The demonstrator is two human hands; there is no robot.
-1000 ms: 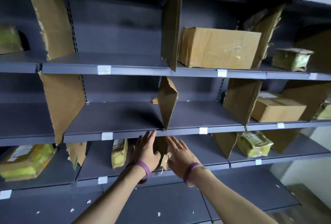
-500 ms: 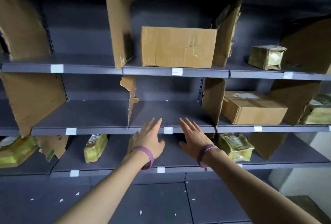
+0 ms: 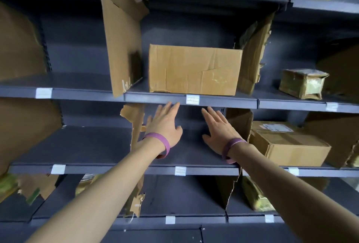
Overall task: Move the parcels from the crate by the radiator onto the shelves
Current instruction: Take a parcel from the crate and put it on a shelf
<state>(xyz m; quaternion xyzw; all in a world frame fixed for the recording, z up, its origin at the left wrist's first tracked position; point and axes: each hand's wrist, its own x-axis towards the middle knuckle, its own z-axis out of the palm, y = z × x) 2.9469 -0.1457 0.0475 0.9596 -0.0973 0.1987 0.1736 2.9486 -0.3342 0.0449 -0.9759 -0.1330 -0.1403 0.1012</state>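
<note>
Grey metal shelves (image 3: 194, 100) carry torn cardboard dividers (image 3: 122, 44) and boxes (image 3: 194, 71).

A torn cardboard divider (image 3: 122, 48) stands upright at 11 o'clock, its top flap bent over. A ragged cardboard strip (image 3: 134, 114) stands at 9 o'clock near centre, and a crumpled cardboard divider (image 3: 252, 56) at 2 o'clock. A white label (image 3: 192, 99) sits at centre, a second label (image 3: 331, 106) at 3 o'clock.

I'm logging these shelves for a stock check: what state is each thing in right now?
Left hand: open, empty, fingers straight.
Right hand: open, empty, fingers straight.
Big box: closed, creased, upright on the upper shelf.
Small parcel: wrapped, crumpled, same shelf, further right.
Labelled box: closed, taped, on the middle shelf.
Tall divider: torn at the top, standing on edge.
</note>
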